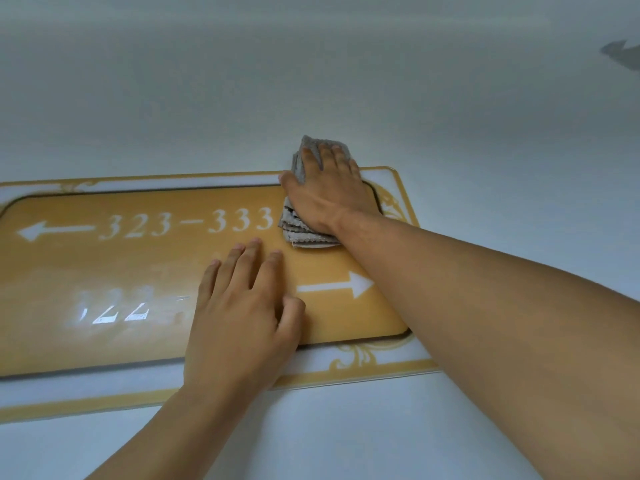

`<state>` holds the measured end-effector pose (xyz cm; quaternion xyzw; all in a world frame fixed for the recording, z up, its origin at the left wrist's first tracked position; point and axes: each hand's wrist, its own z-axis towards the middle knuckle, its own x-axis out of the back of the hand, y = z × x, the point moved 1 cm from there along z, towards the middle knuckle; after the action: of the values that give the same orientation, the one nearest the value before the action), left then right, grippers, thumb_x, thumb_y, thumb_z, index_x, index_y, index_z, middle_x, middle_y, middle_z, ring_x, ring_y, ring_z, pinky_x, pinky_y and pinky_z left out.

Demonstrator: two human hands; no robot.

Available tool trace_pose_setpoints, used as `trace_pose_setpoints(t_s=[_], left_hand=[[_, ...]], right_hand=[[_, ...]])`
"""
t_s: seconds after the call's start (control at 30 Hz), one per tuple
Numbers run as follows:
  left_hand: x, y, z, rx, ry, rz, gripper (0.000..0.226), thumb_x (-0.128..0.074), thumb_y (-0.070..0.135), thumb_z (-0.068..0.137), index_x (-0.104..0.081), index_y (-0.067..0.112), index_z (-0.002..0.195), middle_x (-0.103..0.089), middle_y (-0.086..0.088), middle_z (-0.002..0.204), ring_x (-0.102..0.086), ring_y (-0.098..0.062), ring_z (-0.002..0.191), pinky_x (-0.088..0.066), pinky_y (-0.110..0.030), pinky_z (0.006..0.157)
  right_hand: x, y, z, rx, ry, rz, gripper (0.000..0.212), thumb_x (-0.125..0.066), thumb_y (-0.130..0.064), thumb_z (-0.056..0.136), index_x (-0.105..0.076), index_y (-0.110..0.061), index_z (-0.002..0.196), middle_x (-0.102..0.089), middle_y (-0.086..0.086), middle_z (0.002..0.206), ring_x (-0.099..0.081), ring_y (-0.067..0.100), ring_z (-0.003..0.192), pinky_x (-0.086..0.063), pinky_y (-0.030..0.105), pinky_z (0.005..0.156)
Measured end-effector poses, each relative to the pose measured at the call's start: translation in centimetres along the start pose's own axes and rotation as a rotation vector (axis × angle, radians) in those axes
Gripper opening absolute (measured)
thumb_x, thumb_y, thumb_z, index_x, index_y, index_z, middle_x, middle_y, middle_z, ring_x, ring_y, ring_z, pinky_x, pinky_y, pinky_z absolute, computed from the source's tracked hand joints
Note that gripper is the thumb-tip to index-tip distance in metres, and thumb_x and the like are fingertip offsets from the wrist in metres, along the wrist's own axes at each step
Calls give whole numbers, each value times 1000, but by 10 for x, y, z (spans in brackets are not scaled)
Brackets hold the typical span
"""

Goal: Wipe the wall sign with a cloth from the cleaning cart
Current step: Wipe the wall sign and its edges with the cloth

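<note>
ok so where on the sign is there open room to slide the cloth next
Free: the band of the sign left of the left hand, between the 323-333 row and the 122 digits. Crowded: the upper right corner, where the right hand presses the cloth, left hand just below.

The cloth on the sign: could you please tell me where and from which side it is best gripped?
The cloth is folded in layers and pressed flat on the sign by the right hand. Its stacked edges jut out below the palm, so pinching that stack from below would probably keep the folds together.
</note>
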<state>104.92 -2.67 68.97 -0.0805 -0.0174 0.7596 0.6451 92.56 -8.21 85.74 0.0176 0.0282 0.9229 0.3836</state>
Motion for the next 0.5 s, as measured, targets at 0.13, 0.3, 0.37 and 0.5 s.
trace_pose_setpoints(t_s=[0.13, 0.3, 0.37, 0.5], left_hand=[[0, -1, 0, 0, 13, -7, 64, -33, 40, 85, -50, 19, 143, -39, -5, 157, -28, -20, 147, -19, -43, 122], [0, 0, -2, 11, 23, -24, 62, -36, 37, 85, -50, 19, 143, -38, -6, 157, -27, -21, 148, -17, -43, 123], [1, 1, -1, 14, 12, -18, 62, -37, 36, 86, -49, 18, 144, -36, -6, 158, -25, -21, 149, -16, -42, 123], [3, 2, -3, 18, 9, -15, 62, -37, 35, 86, -47, 16, 144, -35, -6, 159, -24, -20, 149, -13, -42, 124]], right_hand=[[0, -2, 1, -6, -2, -1, 72, -19, -60, 97, -8, -21, 157, -1, 5, 165, 5, 22, 151, 2, 43, 121], [1, -1, -1, -2, -10, 8, 72, -17, -60, 98, -7, -21, 157, 0, 5, 165, 6, 22, 151, 4, 42, 121], [2, -1, -2, -1, -25, 11, 72, -16, -60, 98, -5, -21, 157, 1, 5, 165, 7, 22, 151, 5, 42, 121], [0, -3, -13, 10, -30, -15, 72, -15, -59, 98, -4, -21, 157, 2, 6, 165, 8, 22, 151, 6, 42, 121]])
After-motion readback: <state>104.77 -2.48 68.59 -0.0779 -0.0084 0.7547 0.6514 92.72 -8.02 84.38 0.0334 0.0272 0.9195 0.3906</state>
